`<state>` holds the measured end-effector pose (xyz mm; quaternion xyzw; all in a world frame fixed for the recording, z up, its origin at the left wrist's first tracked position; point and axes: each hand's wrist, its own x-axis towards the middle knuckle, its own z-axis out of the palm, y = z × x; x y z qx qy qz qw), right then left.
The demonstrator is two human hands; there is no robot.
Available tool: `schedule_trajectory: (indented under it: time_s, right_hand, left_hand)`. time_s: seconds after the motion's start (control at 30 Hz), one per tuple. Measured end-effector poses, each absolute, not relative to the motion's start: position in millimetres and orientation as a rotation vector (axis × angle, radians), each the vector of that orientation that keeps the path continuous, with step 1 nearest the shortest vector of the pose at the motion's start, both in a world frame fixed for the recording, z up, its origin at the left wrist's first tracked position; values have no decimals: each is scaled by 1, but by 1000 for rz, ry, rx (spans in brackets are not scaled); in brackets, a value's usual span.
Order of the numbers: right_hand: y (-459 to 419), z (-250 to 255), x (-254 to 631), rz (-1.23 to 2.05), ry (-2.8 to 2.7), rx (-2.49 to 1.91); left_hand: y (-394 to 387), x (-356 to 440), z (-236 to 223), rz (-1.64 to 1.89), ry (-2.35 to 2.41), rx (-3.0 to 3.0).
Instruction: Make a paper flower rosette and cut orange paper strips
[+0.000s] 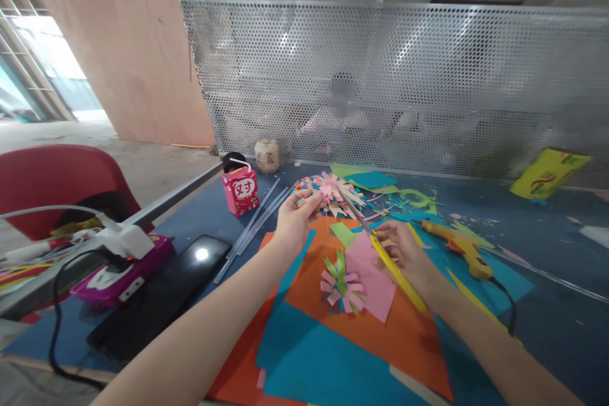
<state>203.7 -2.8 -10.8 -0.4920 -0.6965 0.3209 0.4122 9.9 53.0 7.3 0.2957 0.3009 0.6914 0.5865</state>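
My left hand (295, 221) is closed, its fingers pinching the edge of a fringed paper flower (332, 189) with pink and multicoloured strips. In my right hand (402, 247) is a pair of scissors (398, 274) with yellow handles. Its blades point up and left, and the tips reach the flower; whether they are cutting it I cannot tell. Below my hands, a second, smaller paper flower (341, 285) in pink, green and blue lies on an orange sheet (304, 285). A pink sheet (371, 266) lies partly under it.
A yellow glue gun (459, 246) lies at right, its cord trailing forward. Glue sticks (252, 228), a pink drink carton (240, 190), a phone (162, 298) and a purple power strip (124, 269) are at left. A perforated metal screen (380, 89) stands behind; a person sits beyond it.
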Motion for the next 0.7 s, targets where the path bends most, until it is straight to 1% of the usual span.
schedule_trajectory:
  time_s: [0.1, 0.2, 0.7]
  right_hand:
    - [-4, -10, 203, 911, -1771, -1238]
    - [-3, -11, 203, 944, -1762, -1229]
    - [-2, -14, 204, 912, -1768, -1229]
  left_hand:
    - [50, 12, 8, 1581, 687, 728]
    - [47, 15, 10, 1553, 684, 753]
    - [44, 15, 14, 1667, 627, 729]
